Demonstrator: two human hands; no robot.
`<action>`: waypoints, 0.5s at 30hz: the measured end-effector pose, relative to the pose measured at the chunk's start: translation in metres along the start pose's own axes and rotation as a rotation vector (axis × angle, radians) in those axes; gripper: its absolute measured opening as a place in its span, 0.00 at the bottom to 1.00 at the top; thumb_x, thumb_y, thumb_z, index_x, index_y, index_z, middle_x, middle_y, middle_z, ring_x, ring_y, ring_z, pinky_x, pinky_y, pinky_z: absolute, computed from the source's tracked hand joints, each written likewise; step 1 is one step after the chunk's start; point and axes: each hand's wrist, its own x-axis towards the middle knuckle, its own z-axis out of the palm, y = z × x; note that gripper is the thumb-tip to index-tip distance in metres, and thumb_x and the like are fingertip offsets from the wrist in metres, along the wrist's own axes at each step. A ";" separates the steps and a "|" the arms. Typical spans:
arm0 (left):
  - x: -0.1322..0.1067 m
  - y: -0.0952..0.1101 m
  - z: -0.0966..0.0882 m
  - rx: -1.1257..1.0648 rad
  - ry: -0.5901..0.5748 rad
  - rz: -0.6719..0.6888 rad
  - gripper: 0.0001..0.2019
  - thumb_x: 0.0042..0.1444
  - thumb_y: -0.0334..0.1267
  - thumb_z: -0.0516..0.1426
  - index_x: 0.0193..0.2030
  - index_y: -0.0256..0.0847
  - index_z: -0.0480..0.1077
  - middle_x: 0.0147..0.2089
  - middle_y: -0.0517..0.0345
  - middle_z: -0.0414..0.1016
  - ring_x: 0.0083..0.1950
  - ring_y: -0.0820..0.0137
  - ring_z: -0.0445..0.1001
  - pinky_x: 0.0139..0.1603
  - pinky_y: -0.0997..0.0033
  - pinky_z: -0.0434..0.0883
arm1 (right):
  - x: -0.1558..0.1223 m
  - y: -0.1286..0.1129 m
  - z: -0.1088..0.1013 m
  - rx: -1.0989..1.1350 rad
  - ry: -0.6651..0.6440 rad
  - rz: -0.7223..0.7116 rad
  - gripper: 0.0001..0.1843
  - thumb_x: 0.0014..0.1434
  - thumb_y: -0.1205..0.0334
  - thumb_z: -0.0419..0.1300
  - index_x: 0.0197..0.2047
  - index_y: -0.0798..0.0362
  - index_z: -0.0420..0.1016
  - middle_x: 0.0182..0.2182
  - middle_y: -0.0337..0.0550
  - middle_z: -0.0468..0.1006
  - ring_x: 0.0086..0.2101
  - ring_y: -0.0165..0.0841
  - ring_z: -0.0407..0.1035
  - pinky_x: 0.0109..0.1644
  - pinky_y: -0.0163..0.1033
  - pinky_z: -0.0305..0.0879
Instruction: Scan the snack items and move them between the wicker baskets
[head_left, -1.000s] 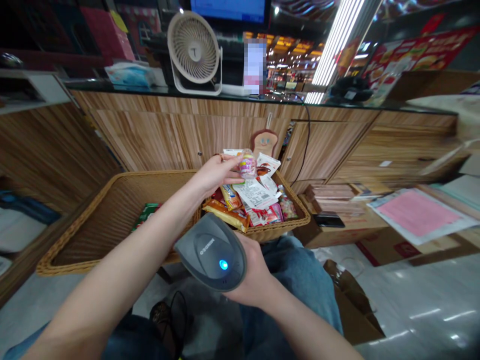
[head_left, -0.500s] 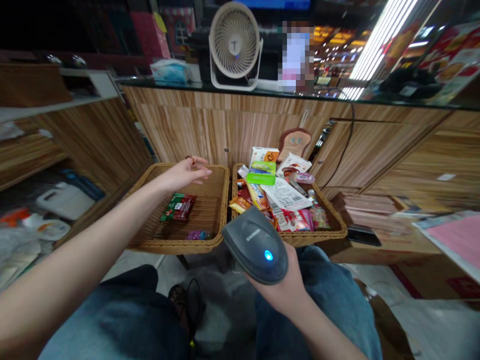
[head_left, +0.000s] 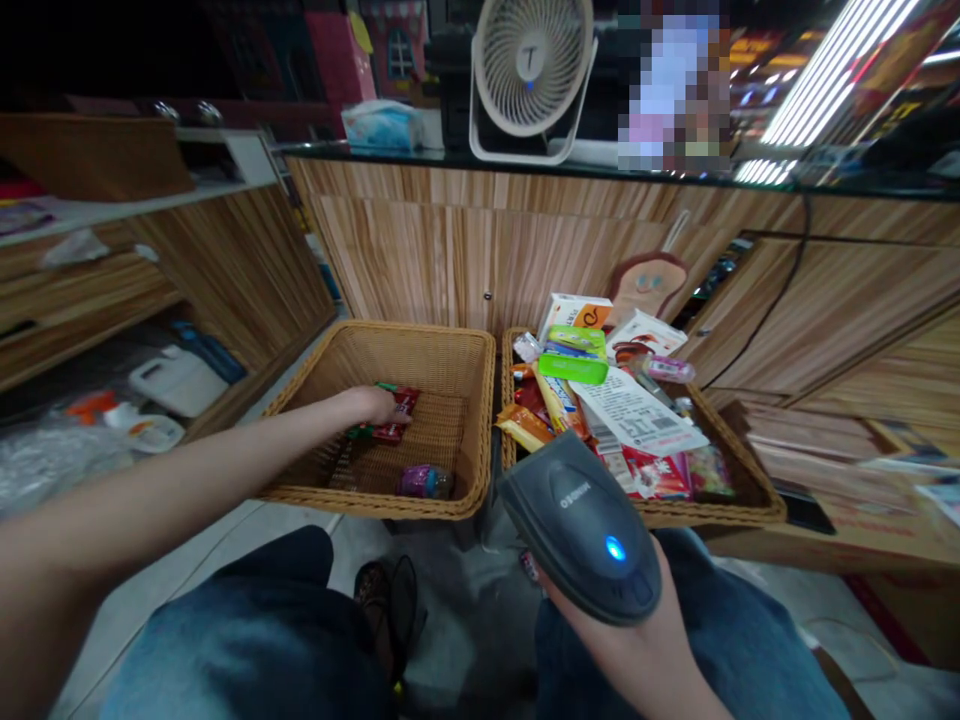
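In my right hand (head_left: 660, 625) is a dark grey handheld barcode scanner (head_left: 581, 530), its blue light lit and its head pointing up and left. My left hand (head_left: 371, 407) reaches down into the left wicker basket (head_left: 491, 420). Its fingers are curled over a red and green snack packet (head_left: 405, 402), partly covering it; the fingertips are hard to see. A small purple and blue item (head_left: 421, 481) lies near that basket's front wall. The right wicker basket (head_left: 750, 480) holds snack packs, a green box (head_left: 574, 368) and a printed receipt (head_left: 637, 412).
Behind the baskets stands a wood-grain counter (head_left: 405, 250) with a white fan (head_left: 534, 65) on top. A toast-shaped board (head_left: 649, 285) leans there. To the left are shelves with a white jug (head_left: 176, 380). My knees are just below the baskets.
My left hand has gone down from above the left basket onto the snack packet. The scanner stays in my right hand. The view has shifted, so everything appears further right.
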 end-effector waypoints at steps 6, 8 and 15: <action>0.004 0.016 0.020 -0.086 0.097 -0.016 0.36 0.20 0.53 0.76 0.39 0.37 0.79 0.45 0.26 0.81 0.60 0.29 0.74 0.58 0.47 0.69 | 0.003 -0.005 -0.001 0.020 0.005 -0.015 0.13 0.54 0.67 0.69 0.44 0.45 0.81 0.34 0.44 0.86 0.30 0.44 0.81 0.35 0.45 0.83; 0.003 0.019 0.015 -0.150 0.094 -0.002 0.36 0.18 0.49 0.76 0.39 0.36 0.78 0.41 0.29 0.81 0.57 0.32 0.76 0.54 0.51 0.71 | 0.004 -0.005 -0.002 0.020 -0.016 -0.010 0.11 0.53 0.66 0.69 0.41 0.45 0.81 0.33 0.43 0.85 0.28 0.43 0.80 0.34 0.45 0.82; -0.025 0.023 -0.023 -0.473 -0.162 -0.020 0.27 0.36 0.63 0.70 0.30 0.41 0.75 0.24 0.51 0.75 0.26 0.64 0.72 0.27 0.70 0.66 | 0.004 -0.002 0.000 0.005 0.003 -0.003 0.10 0.53 0.66 0.69 0.40 0.46 0.80 0.32 0.43 0.85 0.29 0.42 0.79 0.34 0.43 0.81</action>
